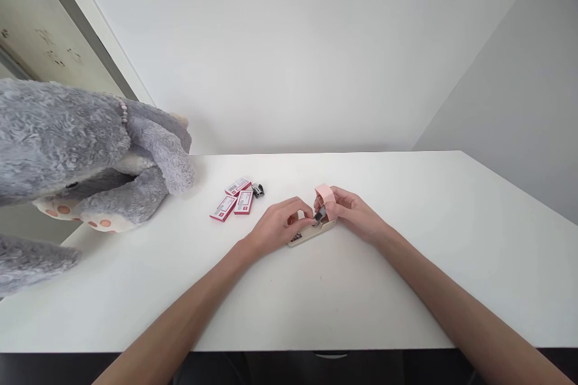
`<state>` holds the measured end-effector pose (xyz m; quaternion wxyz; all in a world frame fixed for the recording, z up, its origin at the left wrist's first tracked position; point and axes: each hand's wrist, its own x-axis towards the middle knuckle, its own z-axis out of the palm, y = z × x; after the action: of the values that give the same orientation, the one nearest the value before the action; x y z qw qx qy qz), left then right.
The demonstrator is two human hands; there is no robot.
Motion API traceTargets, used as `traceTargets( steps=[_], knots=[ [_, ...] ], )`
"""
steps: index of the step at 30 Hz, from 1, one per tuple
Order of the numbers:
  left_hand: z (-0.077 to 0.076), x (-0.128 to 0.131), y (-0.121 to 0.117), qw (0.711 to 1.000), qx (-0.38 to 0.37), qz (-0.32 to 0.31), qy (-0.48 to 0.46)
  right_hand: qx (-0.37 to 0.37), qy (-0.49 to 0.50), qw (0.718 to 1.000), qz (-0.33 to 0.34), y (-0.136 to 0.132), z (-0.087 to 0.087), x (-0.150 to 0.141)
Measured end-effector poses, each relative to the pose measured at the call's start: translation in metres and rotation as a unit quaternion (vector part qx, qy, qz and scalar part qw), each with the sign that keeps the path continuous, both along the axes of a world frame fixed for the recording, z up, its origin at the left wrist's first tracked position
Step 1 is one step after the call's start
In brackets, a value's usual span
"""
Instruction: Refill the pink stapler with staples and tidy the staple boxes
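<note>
A stapler with a pink top and a cream base (311, 233) lies on the white table, its pink top (325, 194) raised and its metal staple rail (320, 215) exposed. My right hand (356, 212) grips the pink top near the hinge, thumb in front. From the other side, my left hand (276, 224) reaches over the base, thumb and fingers pinched together at the end of the metal rail. Whether a small piece sits between those fingertips is too small to tell. Part of the base is hidden under the left fingers.
Left of my hands lie three red-and-white small boxes (244, 202) beside a black staple remover (257, 190). A big grey plush toy (153, 192) leans over the table's left side. A white wall (289, 60) stands behind the table (428, 204).
</note>
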<state>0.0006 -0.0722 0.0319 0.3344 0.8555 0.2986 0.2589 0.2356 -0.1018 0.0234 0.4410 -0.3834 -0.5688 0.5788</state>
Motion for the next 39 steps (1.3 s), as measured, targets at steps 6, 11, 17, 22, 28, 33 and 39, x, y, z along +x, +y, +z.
traceTargets(
  steps=[6, 11, 17, 22, 28, 33, 39],
  knots=[
    [0.002, 0.001, 0.001, 1.0, -0.021, 0.009, -0.019, 0.018, -0.008, 1.0, 0.011, -0.001, 0.001, -0.002],
    [0.006, 0.002, 0.001, 0.994, -0.052, 0.049, -0.078, 0.013, -0.012, 1.0, -0.008, -0.002, 0.003, -0.002],
    [0.007, 0.005, 0.002, 0.965, -0.166, 0.072, -0.188, -0.01, -0.006, 0.996, -0.083, 0.0, 0.004, -0.003],
    [0.003, 0.004, 0.009, 0.953, -0.196, 0.1, -0.211, 0.003, -0.02, 0.988, -0.152, 0.001, 0.003, -0.004],
    [0.0, 0.003, 0.013, 0.947, -0.202, 0.138, -0.211, 0.019, -0.048, 0.978, -0.2, 0.002, 0.002, -0.005],
    [-0.001, 0.003, 0.013, 0.948, -0.203, 0.145, -0.199, 0.012, -0.085, 0.971, -0.222, 0.0, 0.006, -0.005],
    [-0.003, 0.003, 0.014, 0.95, -0.201, 0.146, -0.19, 0.011, -0.123, 0.967, -0.223, -0.002, 0.008, -0.006]
  ],
)
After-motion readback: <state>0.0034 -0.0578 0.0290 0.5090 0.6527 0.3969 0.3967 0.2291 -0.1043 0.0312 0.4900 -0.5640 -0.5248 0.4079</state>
